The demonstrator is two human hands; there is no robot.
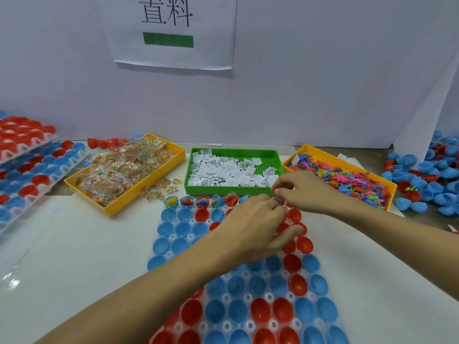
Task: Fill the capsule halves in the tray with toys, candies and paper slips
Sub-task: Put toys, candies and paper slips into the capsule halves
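Clear plastic tray (171,238) lies flat on counter, cups holding blue and red capsule halves (238,310), open side up. Far row already holds toys and candy; rest look empty. Behind tray: yellow bin of candy packets (119,170) at left, green bin of paper slips (231,170) in middle, yellow bin of small colourful toys (347,181) at right.

Both forearms reach forward — left hand (250,225) and right hand (301,192) fingertips meeting (fingers curled, pinching).
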